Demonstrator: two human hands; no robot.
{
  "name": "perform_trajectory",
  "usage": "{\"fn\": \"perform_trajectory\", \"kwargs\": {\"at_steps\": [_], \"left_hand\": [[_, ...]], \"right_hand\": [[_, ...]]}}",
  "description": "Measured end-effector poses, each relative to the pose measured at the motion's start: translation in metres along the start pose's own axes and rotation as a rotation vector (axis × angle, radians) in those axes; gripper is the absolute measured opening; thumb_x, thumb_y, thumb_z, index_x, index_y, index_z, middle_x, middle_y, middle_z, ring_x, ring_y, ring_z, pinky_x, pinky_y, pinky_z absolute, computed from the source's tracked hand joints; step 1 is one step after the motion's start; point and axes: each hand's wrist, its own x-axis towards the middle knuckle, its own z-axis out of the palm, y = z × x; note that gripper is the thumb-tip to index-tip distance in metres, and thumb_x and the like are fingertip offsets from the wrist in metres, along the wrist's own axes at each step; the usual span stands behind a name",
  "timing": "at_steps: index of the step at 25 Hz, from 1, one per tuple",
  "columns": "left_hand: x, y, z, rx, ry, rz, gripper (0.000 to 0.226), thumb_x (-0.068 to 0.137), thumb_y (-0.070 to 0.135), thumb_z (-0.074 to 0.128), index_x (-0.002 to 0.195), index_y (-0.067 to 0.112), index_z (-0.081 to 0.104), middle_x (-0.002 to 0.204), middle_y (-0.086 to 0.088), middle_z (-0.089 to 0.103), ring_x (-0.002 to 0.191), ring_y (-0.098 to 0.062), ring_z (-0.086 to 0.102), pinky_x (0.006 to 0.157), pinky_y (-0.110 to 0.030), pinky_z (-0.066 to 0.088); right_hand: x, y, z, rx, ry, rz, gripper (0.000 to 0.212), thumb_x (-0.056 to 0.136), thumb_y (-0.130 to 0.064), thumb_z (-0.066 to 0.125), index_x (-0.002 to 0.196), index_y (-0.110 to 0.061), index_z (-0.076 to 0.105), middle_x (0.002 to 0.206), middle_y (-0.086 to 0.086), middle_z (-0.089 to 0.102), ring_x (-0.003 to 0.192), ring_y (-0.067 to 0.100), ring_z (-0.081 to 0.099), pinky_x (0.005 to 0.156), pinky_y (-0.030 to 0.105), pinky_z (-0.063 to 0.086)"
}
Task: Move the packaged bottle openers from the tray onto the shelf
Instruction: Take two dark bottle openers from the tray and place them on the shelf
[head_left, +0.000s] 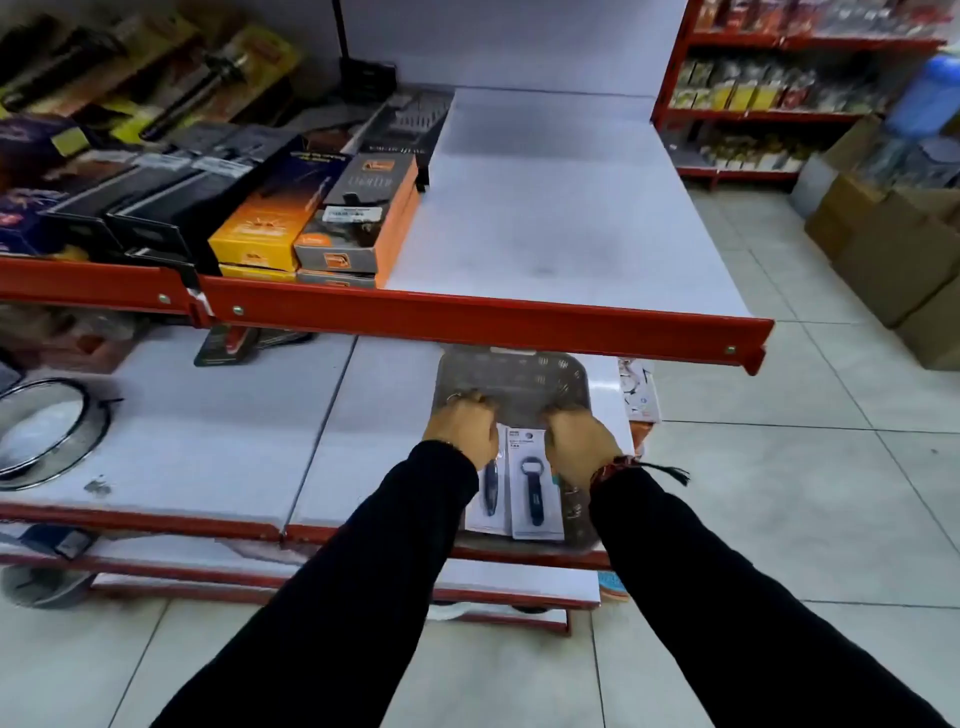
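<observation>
While both black-sleeved arms reach forward and down, the left hand (464, 427) and the right hand (581, 442) rest curled over a grey perforated plastic tray (514, 382) that sits on a lower white shelf board (218, 441) edged in red metal. Both hands have their fingers bent inward at the tray, but whether they are gripping a card, the tray or nothing cannot be told from this angle. A braided red and dark wrist cord (631, 466) with loose tassel ends circles the right wrist.

Between the two hands, at the near end of the tray, lie two white-carded packaged bottle openers (535, 486), each with a dark blue opener; the left card is partly covered by the left wrist and overlapped by the right card.

Above the tray runs the upper white shelf (561, 218) with a red front rail (467, 314); its right part is bare, while its left part carries orange and grey boxed goods (332, 218) and dark boxes farther left. A round metal-rimmed item (47, 436) lies at the left of the lower board. Pale square floor tiles (810, 493) cover the ground, brown cardboard cartons (893, 249) stand at the right, and a red rack of packaged goods (769, 88) fills the far right corner.
</observation>
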Motion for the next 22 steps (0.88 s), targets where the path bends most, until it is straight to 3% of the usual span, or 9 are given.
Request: {"fn": "perform_trajectory", "kwargs": {"at_steps": [4,9,14,18,22], "left_hand": [[0.041,0.002,0.019,0.172,-0.174,0.021,0.047,0.089,0.028,0.062,0.133,0.012,0.059,0.143,-0.009,0.053,0.134,-0.03,0.046,0.11,-0.04,0.04],[0.051,-0.003,0.034,0.357,-0.163,0.08,0.037,0.087,0.037,0.061,0.112,0.012,0.073,0.124,-0.007,0.069,0.119,-0.028,0.06,0.101,-0.036,0.044],[0.046,-0.008,0.015,0.26,-0.098,0.051,0.027,0.09,0.025,0.055,0.113,0.017,0.068,0.118,-0.007,0.071,0.116,-0.029,0.062,0.101,-0.035,0.045],[0.041,-0.01,0.003,0.158,-0.105,0.003,0.028,0.093,0.024,0.055,0.117,0.016,0.067,0.118,-0.008,0.071,0.114,-0.03,0.064,0.1,-0.035,0.051],[0.04,-0.007,0.005,0.125,-0.1,-0.001,0.028,0.094,0.022,0.052,0.117,0.015,0.067,0.117,-0.007,0.071,0.112,-0.029,0.064,0.097,-0.033,0.048]], "right_hand": [[0.039,0.009,0.023,-0.046,-0.149,-0.008,0.049,0.082,0.007,0.042,0.126,-0.002,0.062,0.133,0.023,0.059,0.121,0.04,0.058,0.098,0.043,0.053],[0.048,0.018,0.041,-0.129,-0.234,-0.016,0.043,0.086,-0.004,0.046,0.127,-0.001,0.062,0.138,0.019,0.049,0.128,0.04,0.047,0.105,0.047,0.048],[0.046,0.019,0.032,-0.07,-0.221,-0.024,0.032,0.09,-0.016,0.047,0.107,-0.001,0.071,0.123,0.019,0.062,0.117,0.038,0.058,0.099,0.042,0.052],[0.048,0.015,0.032,-0.096,-0.256,-0.007,0.04,0.089,-0.006,0.044,0.122,-0.003,0.065,0.133,0.018,0.06,0.124,0.038,0.055,0.103,0.043,0.05],[0.047,0.012,0.031,-0.103,-0.257,0.016,0.041,0.086,-0.005,0.048,0.122,-0.002,0.065,0.132,0.019,0.061,0.123,0.038,0.056,0.102,0.042,0.051]]}}
